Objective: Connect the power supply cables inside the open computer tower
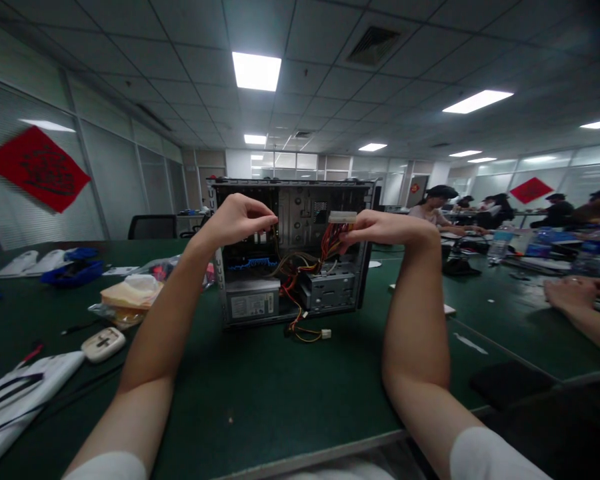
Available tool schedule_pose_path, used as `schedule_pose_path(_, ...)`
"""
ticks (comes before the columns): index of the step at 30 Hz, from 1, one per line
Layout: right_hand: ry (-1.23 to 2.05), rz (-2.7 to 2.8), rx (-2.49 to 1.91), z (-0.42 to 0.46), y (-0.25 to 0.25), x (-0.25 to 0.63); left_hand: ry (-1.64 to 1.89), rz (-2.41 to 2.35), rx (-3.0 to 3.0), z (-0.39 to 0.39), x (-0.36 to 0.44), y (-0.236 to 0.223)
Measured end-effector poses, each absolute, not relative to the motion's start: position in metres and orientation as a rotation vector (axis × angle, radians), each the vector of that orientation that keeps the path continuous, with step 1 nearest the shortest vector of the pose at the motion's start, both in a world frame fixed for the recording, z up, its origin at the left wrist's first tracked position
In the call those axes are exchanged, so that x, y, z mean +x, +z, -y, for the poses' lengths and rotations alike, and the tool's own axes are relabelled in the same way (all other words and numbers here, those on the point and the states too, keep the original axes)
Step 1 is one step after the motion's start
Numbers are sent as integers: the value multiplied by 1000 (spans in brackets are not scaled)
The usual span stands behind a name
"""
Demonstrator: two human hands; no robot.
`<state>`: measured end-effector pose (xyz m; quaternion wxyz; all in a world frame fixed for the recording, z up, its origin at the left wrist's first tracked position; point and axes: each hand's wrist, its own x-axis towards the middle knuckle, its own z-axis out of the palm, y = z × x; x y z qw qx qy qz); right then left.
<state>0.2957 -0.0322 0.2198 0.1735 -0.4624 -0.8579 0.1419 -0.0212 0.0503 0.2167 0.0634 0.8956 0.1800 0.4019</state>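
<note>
An open desktop computer case (pixel 290 293) stands upright on the green table (pixel 280 393), its side panel off and its inside facing me. My right hand (pixel 380 228) is pinched on a bundle of red, yellow and black power cables (pixel 330 241) that ends in a white connector (pixel 342 217), held up in front of the case. My left hand (pixel 240 219) is raised at the case's upper left, fingers pinched together near thin wires; what they grip is too small to make out. More cables spill out of the case bottom to a small white plug (pixel 325 333).
Plastic bags (pixel 130 297), a white remote-like device (pixel 103 344), blue items (pixel 75 270) and white sheets (pixel 15 393) lie at left. Another person's hands (pixel 580 293) rest on the table at right. Water bottles (pixel 500 241) and several seated people are farther back right.
</note>
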Motion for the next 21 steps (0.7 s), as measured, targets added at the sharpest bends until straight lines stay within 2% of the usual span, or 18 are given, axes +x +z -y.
schedule_pose_path(7, 241, 2490, -1193, 26, 222, 263, 899, -328, 2654, -43, 9, 203)
schedule_pose_path(13, 168, 2494, -1148, 28, 222, 254, 987, -146, 2482, -42, 29, 189)
schedule_pose_path(21, 16, 2393, -1197, 28, 221, 247, 1012, -113, 2529, -53, 26, 196)
